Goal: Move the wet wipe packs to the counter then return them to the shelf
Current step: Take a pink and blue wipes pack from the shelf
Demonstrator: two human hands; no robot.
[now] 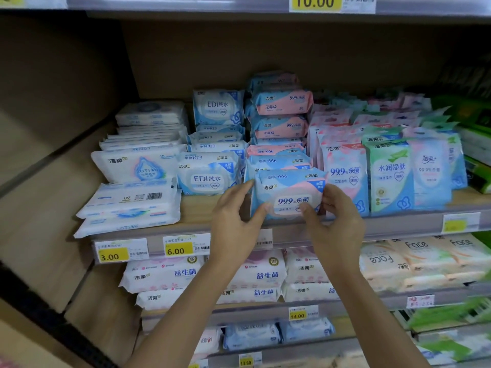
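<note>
At the front edge of the shelf [196, 208], your left hand [233, 227] and right hand [334, 227] pinch the 99.9% wipe pack [289, 192] by its sides, fingers [239, 188] curled round it. Jolt it and the stack [279, 160] leaning just behind may slide off, or the slick film could slip.

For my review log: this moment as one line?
left hand: holds pink-blue wipe pack, left edge | right hand: holds its right edge | pack: upright at shelf front

Yellow price tag [178, 248] left of Face tissues [385, 261].
</note>
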